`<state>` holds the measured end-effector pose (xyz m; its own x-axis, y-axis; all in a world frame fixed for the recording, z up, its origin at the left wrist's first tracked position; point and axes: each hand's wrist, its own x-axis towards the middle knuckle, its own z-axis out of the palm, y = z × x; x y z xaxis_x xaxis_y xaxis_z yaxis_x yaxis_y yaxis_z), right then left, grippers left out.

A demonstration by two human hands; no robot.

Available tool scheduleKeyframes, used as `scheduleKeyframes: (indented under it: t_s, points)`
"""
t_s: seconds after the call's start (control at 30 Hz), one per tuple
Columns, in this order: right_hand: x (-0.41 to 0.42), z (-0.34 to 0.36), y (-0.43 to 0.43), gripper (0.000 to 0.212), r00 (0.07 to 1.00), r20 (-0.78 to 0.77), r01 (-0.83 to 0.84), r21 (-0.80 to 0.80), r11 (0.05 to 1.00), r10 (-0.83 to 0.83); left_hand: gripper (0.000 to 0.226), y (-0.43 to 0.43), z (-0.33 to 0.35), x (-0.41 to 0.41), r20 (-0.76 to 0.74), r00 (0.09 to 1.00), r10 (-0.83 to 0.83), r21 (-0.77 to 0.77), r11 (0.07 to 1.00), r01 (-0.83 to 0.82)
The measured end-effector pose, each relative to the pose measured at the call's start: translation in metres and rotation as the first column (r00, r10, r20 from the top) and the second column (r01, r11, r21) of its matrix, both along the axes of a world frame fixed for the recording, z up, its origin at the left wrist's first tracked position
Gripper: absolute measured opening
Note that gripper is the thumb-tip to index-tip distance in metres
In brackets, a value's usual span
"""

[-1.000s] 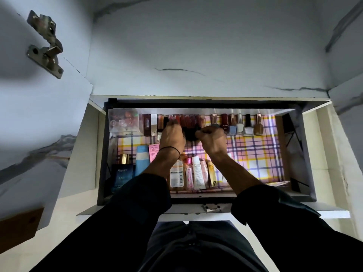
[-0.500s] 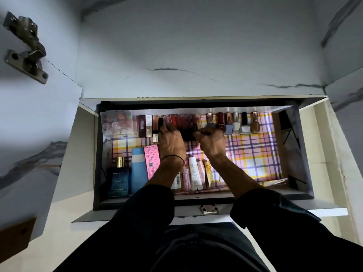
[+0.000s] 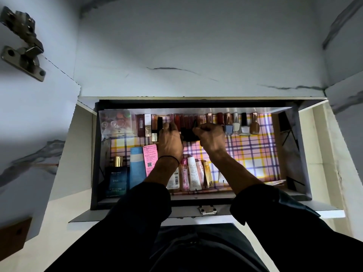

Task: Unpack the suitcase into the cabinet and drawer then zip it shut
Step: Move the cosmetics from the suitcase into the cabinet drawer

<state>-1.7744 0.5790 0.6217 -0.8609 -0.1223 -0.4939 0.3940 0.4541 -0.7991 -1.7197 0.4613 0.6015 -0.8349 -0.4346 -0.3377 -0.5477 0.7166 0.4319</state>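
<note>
Seen from the head camera, a person's left hand (image 3: 170, 143) and right hand (image 3: 211, 137), fingers curled, pinch a small black cosmetic case (image 3: 188, 135) between them at the back of the open grey drawer with a pink-and-yellow plaid liner (image 3: 255, 154). They are apparently slotting it into the row of red and brown lipstick tubes (image 3: 184, 120) standing upright against the drawer's back wall; the suitcase is out of view. A clear plastic pouch (image 3: 117, 122) fills the drawer's back-left corner and a dark blue cologne box (image 3: 116, 179) and white squeeze tubes (image 3: 194, 173) line its front edge, leaving bare liner in the drawer's right half as working room.
</note>
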Motion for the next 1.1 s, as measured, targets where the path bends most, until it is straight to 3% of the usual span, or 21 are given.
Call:
scheduleKeyframes:
  t_s: [0.23, 0.37, 0.53, 0.6, 0.83, 1.1]
  points:
    - [0.0, -0.004, -0.015, 0.011, 0.999, 0.029, -0.048, 0.058, 0.997, 0.046, 0.064, -0.012, 0.006, 0.003, -0.011, 1.0, 0.019, 0.069, 0.997, -0.018]
    - [-0.005, -0.006, -0.045, 0.004, 0.989, 0.048, -0.143, 0.103, 0.984, 0.138, 0.047, -0.03, 0.014, 0.018, -0.166, 0.974, 0.154, 0.095, 0.986, -0.14]
    - [-0.01, -0.008, -0.089, 0.026, 0.973, 0.051, -0.232, 0.234, 0.944, 0.226, 0.023, -0.057, 0.019, 0.033, -0.175, 0.961, 0.216, 0.071, 0.976, -0.207]
    - [-0.01, -0.006, -0.099, 0.025, 0.966, 0.035, -0.256, 0.276, 0.926, 0.257, 0.017, -0.065, 0.016, 0.038, -0.14, 0.97, 0.2, 0.046, 0.98, -0.195]
    - [-0.001, -0.009, -0.083, 0.035, 0.984, 0.009, -0.175, 0.245, 0.954, 0.178, 0.02, -0.066, 0.018, 0.043, -0.089, 0.983, 0.164, 0.152, 0.977, -0.149]
    - [0.039, 0.01, -0.002, 0.021, 0.991, 0.001, -0.132, 0.167, 0.977, 0.134, 0.036, -0.062, 0.02, 0.049, -0.062, 0.998, -0.003, 0.153, 0.988, 0.012]
